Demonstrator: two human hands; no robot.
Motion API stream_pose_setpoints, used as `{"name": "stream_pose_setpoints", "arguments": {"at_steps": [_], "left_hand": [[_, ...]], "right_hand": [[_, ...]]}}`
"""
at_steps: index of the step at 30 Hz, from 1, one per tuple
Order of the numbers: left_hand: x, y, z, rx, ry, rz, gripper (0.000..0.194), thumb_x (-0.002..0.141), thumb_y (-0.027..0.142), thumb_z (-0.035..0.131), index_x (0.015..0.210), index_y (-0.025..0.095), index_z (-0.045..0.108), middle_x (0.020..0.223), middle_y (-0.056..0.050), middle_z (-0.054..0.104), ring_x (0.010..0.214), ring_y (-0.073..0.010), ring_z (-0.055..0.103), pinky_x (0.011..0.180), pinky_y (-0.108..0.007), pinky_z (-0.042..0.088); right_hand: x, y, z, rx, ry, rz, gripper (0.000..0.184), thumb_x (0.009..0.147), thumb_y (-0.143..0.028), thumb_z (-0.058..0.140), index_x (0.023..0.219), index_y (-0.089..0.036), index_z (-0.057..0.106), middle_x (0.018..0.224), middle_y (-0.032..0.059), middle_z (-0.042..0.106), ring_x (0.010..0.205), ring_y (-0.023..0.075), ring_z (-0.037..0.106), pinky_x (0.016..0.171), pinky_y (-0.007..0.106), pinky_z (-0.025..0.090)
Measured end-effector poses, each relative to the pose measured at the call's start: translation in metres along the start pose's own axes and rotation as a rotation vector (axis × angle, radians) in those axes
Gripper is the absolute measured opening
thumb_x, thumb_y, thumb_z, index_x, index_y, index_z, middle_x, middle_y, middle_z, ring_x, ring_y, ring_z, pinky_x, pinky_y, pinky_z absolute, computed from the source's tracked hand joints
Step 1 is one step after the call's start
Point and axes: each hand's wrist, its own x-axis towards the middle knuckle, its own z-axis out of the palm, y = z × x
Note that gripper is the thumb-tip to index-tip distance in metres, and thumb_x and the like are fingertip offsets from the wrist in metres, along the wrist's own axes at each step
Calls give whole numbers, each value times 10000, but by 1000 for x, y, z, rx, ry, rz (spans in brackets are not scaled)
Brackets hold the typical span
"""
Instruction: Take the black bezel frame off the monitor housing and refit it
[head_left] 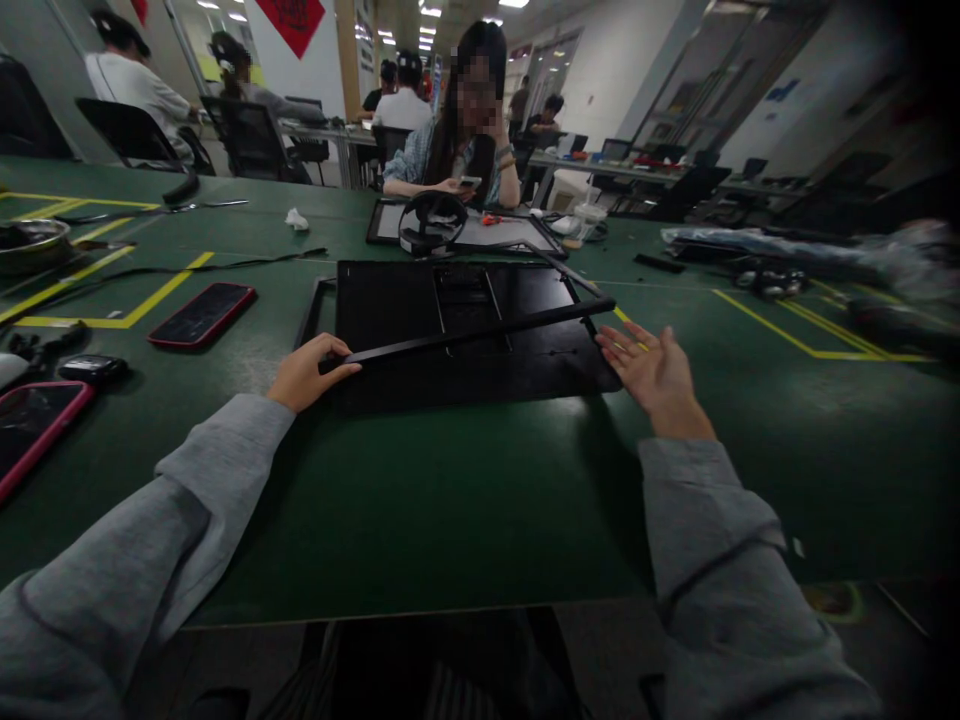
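Observation:
My left hand pinches the near left corner of a thin black rectangular frame between thumb and fingers. The frame is tilted, its near right corner raised higher than the left. Beneath it a flat black panel with a recessed middle section lies on the green table. At the panel's right edge, my right hand is open, palm turned up and fingers spread, below the frame's raised corner. Whether its fingertips touch the panel I cannot tell.
Beyond the panel lie headphones on a grey, black-edged board. A red-edged phone and a pink-edged phone lie left. Plastic-wrapped material is at right. Across the table a person holds a phone.

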Motion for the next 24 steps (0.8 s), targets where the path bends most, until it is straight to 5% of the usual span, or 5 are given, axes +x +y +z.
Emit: {"name": "stream_pose_setpoints", "arguments": {"at_steps": [4,9,14,19,24], "left_hand": [[-1,-1,-3,49,-11,15,445,848,674,679,960,243,668,1080,-66,709,1000,-247,663,930,-430,524],[0,-3,-8,50,-63,34,513,818,739,679,955,245,681,1061,-71,709,991,-257,665,940,-445,531],[0,1,-12,-6,-130,59,568,762,782,710,941,243,714,1135,-95,705,1044,-277,664,998,-490,529],[2,10,-18,1,-164,85,533,783,750,711,984,260,767,1197,-100,695,1135,-299,641,1071,-521,492],[6,-7,-26,126,155,-51,507,872,647,639,1197,267,721,1296,-109,671,1262,-328,572,1155,-547,399]], "right_hand": [[-7,-4,2,13,-52,14,882,944,-719,-65,1485,-253,452,1444,211,620,1291,334,655,989,594,557],[-11,-17,32,115,29,54,695,964,-785,256,1295,-273,588,1214,153,736,1146,316,726,914,512,618],[-12,-11,46,165,126,5,352,917,-510,622,1175,-271,626,1046,75,763,945,250,753,750,400,655],[-4,1,48,135,163,48,340,793,-296,671,1123,-231,625,900,47,751,853,222,727,606,313,616],[0,8,47,69,233,45,346,761,-256,637,1106,-243,643,849,35,736,782,210,705,536,286,570]]}}
